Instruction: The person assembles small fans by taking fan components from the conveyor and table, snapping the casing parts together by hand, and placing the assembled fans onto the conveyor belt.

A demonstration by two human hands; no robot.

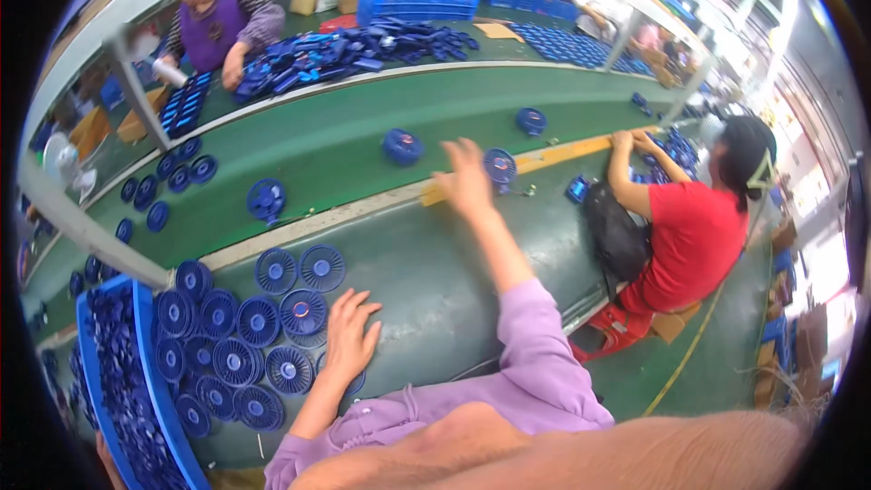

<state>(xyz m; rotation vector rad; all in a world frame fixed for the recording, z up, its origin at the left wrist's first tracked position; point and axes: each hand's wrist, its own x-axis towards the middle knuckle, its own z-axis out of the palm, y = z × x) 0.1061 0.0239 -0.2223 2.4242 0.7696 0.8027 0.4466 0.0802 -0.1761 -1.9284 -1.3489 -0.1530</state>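
While the open left hand (352, 334) rests flat beside round blue plastic fan grilles (238, 345), the right hand (464, 178), fingers spread and empty, reaches near a blue fan unit (500, 166) on the green conveyor belt (363, 141).

I see bright, even daylight, blown out white at the upper right rim. My right hand (465, 179) smears with motion blur. Fisheye bends the green bench (435, 272) edges; black corners frame everything. Shadows stay soft.

A long green conveyor belt (345, 141) ran through the workshop beside a green surface (435, 281). The floor (717, 354) was green with a yellow line (685, 358). Bright daylight entered at right.
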